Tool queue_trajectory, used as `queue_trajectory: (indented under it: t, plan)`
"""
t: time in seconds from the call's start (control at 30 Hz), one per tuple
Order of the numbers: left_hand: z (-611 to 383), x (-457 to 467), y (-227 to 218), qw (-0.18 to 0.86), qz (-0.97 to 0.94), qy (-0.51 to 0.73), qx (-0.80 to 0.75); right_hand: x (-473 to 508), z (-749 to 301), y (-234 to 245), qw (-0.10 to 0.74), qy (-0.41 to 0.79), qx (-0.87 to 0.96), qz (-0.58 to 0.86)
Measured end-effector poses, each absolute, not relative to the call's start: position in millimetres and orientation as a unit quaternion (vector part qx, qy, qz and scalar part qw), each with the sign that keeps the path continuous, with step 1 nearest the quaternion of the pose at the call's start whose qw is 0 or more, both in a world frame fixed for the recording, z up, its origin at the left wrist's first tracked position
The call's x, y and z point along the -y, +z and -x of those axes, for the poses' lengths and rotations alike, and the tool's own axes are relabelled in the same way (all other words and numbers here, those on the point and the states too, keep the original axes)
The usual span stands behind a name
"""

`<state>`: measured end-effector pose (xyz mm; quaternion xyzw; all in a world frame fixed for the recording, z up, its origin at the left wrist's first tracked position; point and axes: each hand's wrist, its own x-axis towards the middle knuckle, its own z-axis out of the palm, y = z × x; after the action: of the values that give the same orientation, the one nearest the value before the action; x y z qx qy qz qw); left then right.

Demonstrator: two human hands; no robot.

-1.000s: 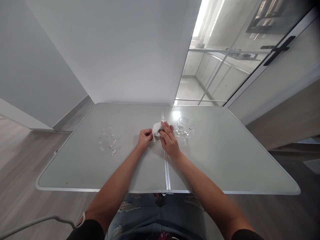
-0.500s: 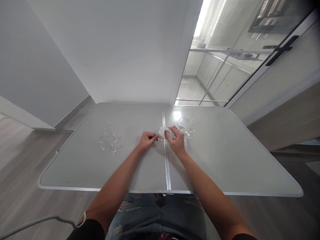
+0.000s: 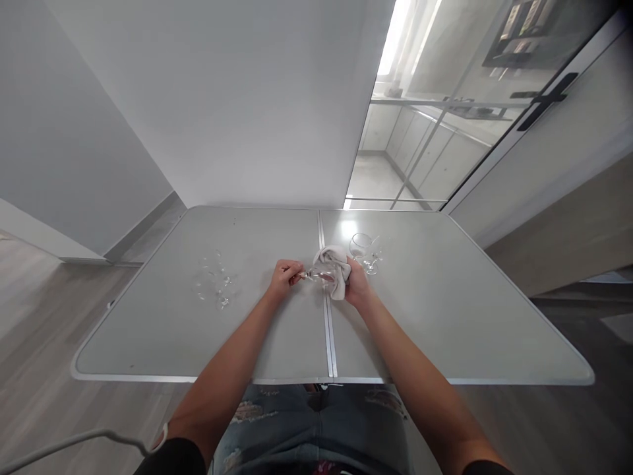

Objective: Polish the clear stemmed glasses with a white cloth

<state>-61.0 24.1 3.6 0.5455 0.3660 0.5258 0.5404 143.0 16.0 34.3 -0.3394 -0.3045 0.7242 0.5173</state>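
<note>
My left hand (image 3: 285, 277) pinches the stem end of a clear wine glass (image 3: 319, 272), which lies sideways above the seam of the table. The glass's bowl points right, into a white cloth (image 3: 337, 260). Behind and around that bowl my right hand (image 3: 357, 284) is closed on the cloth, with most of its fingers hidden. Just beyond the right hand stand other clear glasses (image 3: 361, 245). Further left on the table is a cluster of clear glassware (image 3: 216, 280), too transparent to make out piece by piece.
The pale folding table (image 3: 435, 316) has a metal rim and a metal seam (image 3: 329, 336) down its middle. A white wall (image 3: 247, 112) rises at its far edge. To the right is a glass-paned door (image 3: 425, 132) with a black handle (image 3: 548, 99). A white cable (image 3: 99, 433) hangs at lower left.
The cloth, bunched in my right hand before, is now spread around the glass's bowl. My right hand has turned and shifted slightly right and down, leaving more of the glass visible.
</note>
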Motion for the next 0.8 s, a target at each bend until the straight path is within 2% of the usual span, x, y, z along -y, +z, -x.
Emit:
queue_trajectory:
  t: [0.17,0.3,0.47,0.6,0.67,0.8]
  plan:
    - [56.5,-28.8,4.3,0.576,-0.439,0.591,-0.354,-12.8,-126.5,25.7,0.506,0.733,0.329,0.315]
    - [51.5,-30.3,3.8,0.564,-0.436,0.576,-0.4,-9.8,-118.5,22.3,0.528,0.714,0.339,0.309]
    - [49.1,-28.9,4.1,0.555,-0.462,0.552,-0.417,-5.5,-115.9,24.6,0.625,0.556,0.415,0.356]
    - [48.6,-27.4,5.1,0.555,-0.471,0.539,-0.424,-0.7,-112.3,25.2,0.648,0.433,0.484,0.398]
    - [48.6,-26.5,5.2,0.553,-0.481,0.531,-0.425,-0.8,-112.6,23.2,0.664,0.434,0.456,0.404]
    - [49.7,-24.8,4.6,0.548,-0.521,0.505,-0.416,-8.3,-123.9,17.9,0.649,0.523,0.367,0.412]
